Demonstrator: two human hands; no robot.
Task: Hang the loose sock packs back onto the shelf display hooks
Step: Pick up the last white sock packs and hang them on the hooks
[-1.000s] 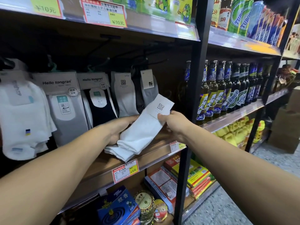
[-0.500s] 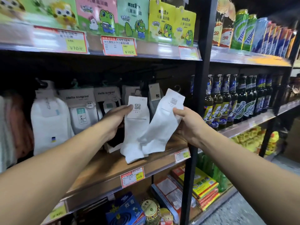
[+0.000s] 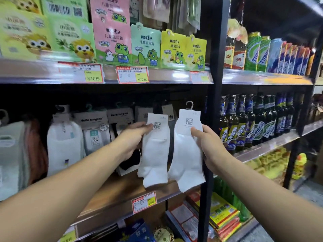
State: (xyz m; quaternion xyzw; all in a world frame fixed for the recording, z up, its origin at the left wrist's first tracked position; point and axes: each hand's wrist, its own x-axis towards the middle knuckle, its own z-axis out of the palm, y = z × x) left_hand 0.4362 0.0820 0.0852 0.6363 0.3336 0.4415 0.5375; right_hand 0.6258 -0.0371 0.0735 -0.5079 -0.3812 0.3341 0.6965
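Note:
I hold two white sock packs upright in front of the sock shelf. My left hand (image 3: 133, 138) pinches the left white sock pack (image 3: 154, 154) at its paper label. My right hand (image 3: 207, 145) grips the right white sock pack (image 3: 187, 154) by its right edge; a small white plastic hanger hook (image 3: 190, 105) sticks up from its top. Behind them, several hung sock packs (image 3: 95, 131) labelled "Hello tongran" dangle in the dark bay. The display hooks themselves are lost in shadow.
The wooden shelf board (image 3: 122, 187) lies below the socks with a price tag (image 3: 144, 201) on its lip. A black upright post (image 3: 209, 119) stands just right of my right hand. Beer bottles (image 3: 244, 123) fill the neighbouring bay; children's cream packs (image 3: 145, 46) stand above.
Both hands rose from the shelf board. The single bundle was split into two packs, one in each hand, now held upright side by side. The view tilted upward.

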